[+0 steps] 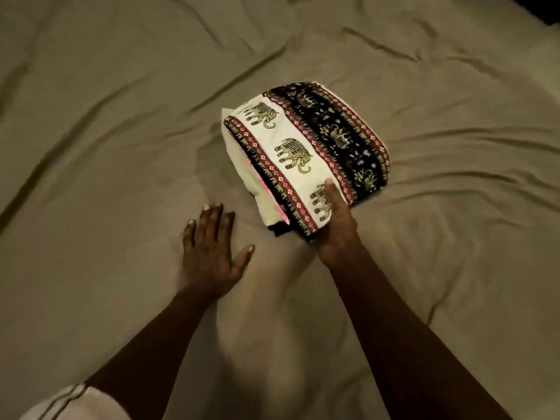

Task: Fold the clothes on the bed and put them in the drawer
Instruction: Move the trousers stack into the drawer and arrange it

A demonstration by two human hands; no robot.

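From the head camera, a folded stack of clothes lies on the wrinkled tan bed sheet, a little above the middle of the view. Its top piece is an elephant-print cloth with a cream band of elephants beside a black flowered band, with red patterned borders between. Under the stack's left edge show a white garment, a thin pink edge and something dark at the near corner.

The right hand grips the stack's near corner, its thumb lying on top of the cream band and its fingers hidden beneath. The left hand rests flat on the sheet just left of that corner, fingers spread and straight, holding nothing and not touching the stack. Far below and left of the stack, a white sleeve shows at the frame's bottom corner.
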